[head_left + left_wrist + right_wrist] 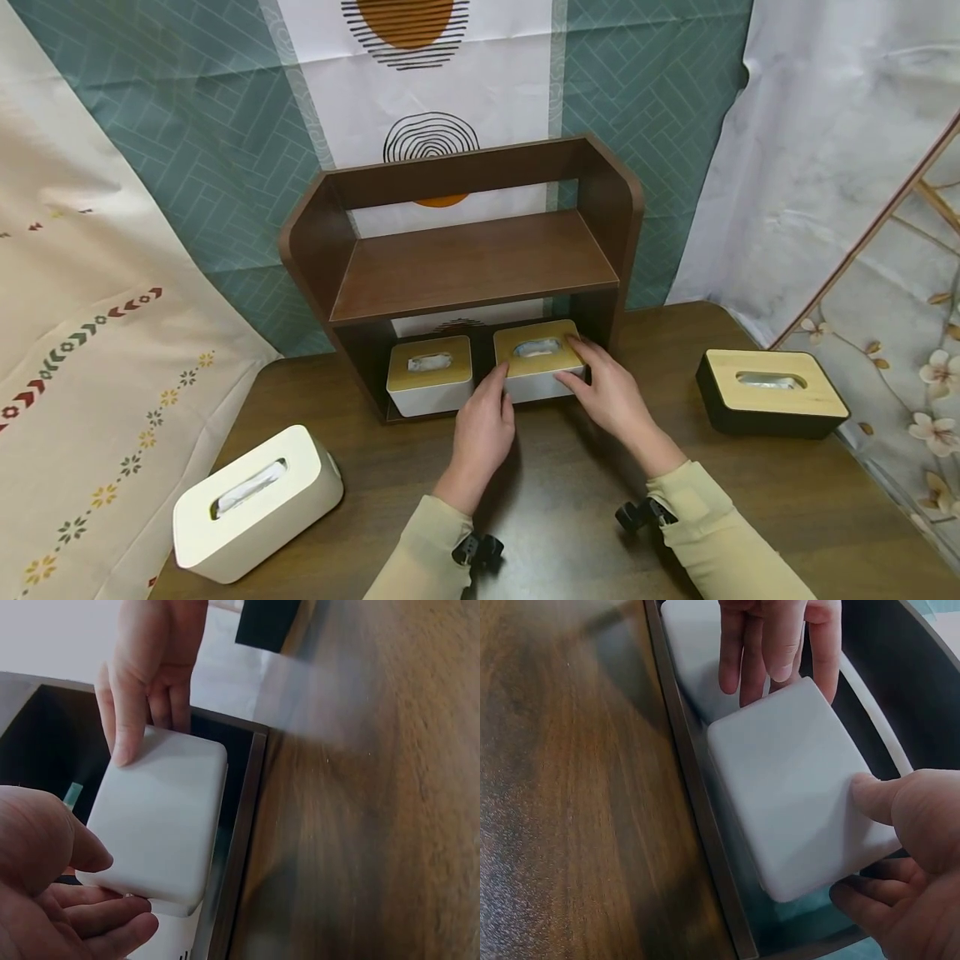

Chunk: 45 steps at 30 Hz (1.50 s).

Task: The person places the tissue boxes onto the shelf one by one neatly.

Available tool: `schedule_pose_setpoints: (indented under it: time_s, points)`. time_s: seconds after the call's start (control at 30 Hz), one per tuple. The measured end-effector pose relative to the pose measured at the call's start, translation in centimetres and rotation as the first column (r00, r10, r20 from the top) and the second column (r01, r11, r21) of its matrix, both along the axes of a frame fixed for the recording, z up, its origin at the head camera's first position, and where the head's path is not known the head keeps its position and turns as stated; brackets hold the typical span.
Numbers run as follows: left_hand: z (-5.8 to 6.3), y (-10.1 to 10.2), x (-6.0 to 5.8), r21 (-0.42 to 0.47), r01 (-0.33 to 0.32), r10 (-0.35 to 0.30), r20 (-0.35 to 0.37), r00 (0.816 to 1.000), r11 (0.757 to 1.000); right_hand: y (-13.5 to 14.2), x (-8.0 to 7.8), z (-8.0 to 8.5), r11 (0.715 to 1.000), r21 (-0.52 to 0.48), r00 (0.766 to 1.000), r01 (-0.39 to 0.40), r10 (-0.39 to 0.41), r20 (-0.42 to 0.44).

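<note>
A white tissue box with a wood-look lid (543,383) stands in the lower right of a dark brown desk shelf (480,258). My left hand (483,429) holds its left end, with the fingers in the narrow gap beside a matching tissue box (433,400). At the opposite end my right hand (615,396) grips the box, its thumb pressed on the white front. In the right wrist view the held box (795,795) sits slightly askew to the shelf's front edge. Tissue shows through both lid slots in the head view.
A cream tissue box (258,504) lies angled on the wooden table (570,533) at the left. On the right stands a black tissue box with a pale wood lid (776,396). Patterned cloth (225,167) hangs behind the shelf.
</note>
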State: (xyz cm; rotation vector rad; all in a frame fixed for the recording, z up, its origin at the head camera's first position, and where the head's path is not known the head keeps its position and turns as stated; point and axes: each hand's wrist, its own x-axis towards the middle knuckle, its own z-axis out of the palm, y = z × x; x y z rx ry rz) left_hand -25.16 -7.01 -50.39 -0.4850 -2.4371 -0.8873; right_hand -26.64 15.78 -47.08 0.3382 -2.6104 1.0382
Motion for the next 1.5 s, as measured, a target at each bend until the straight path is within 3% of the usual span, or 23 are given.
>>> schedule_pose_setpoints:
  time_s: [0.13, 0.17, 0.43, 0.63, 0.8, 0.9, 1.0, 1.17, 1.27, 1.5]
  points:
    - [0.8, 0.2, 0.3, -0.015, -0.018, 0.019, 0.035, 0.999, 1.0, 0.0, -0.3, -0.1, 1.0, -0.003, 1.0, -0.003, 0.003, -0.01]
    - [2.0, 0.4, 0.9, -0.025, -0.025, 0.026, 0.048, 0.998, 0.999, -0.1, -0.4, -0.1, 1.0, -0.004, 1.0, -0.004, 0.004, -0.014]
    - [1.6, 0.3, 0.6, -0.003, -0.015, 0.015, 0.028, 0.999, 1.0, -0.3, -0.6, -0.3, 1.0, -0.009, 1.0, -0.006, 0.006, 0.005]
    - [0.3, -0.1, 0.0, 0.007, 0.001, -0.001, -0.032, 0.999, 1.0, -0.4, -0.9, -0.6, 1.0, -0.006, 1.0, -0.009, 0.009, 0.023]
    - [-2.0, -0.4, -1.4, -0.002, -0.007, 0.007, -0.051, 0.999, 1.0, -0.4, -1.0, -0.8, 1.0, -0.013, 1.0, -0.015, 0.015, 0.022]
    - [-2.4, -0.5, -1.6, -0.024, -0.015, 0.013, -0.061, 0.998, 1.0, -0.4, -1.0, -0.9, 1.0, -0.014, 0.999, -0.015, 0.015, 0.03]
    - [-1.4, -0.3, -1.0, -0.027, -0.01, 0.008, -0.052, 0.999, 1.0, -0.3, -1.1, -1.0, 1.0, -0.013, 0.999, -0.015, 0.016, 0.042]
    - [0.9, 0.1, 0.4, -0.022, -0.009, 0.009, 0.032, 0.999, 1.0, -0.4, -1.1, -1.0, 1.0, -0.02, 0.998, -0.024, 0.025, 0.056]
    - [1.2, 0.2, 0.6, -0.034, -0.015, 0.017, 0.058, 0.998, 0.999, -0.3, -1.0, -1.0, 0.999, -0.023, 0.998, -0.029, 0.03, 0.056]
    - [0.8, 0.1, 0.5, -0.024, -0.003, 0.003, -0.017, 1.0, 1.0, -0.4, -1.0, -0.9, 0.999, -0.029, 0.998, -0.033, 0.034, 0.06]
